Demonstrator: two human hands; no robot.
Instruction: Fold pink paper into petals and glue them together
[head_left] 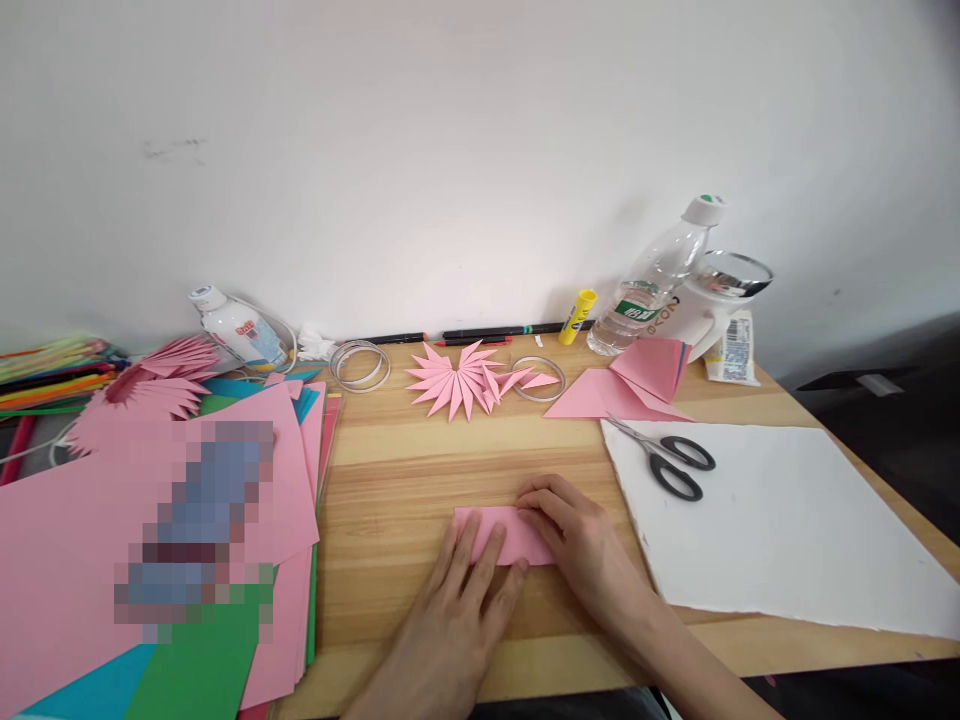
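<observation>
a pink paper strip (517, 545) lies at lower centre of the frame, under both hands' fingers, long axis running left to right. the left hand (454, 625) rests spread fingers across it; the right hand (589, 535) bunches its fingers at the upper right edge, pinching or not, i cannot tell. beneath is a wooden table (390, 480); behind, a pale wall (450, 150).

Letters including O and V run down a white, silver-rimmed mug (691, 312); white characters on the green label (639, 309) of a clear plastic bottle (664, 262) are illegible.
</observation>
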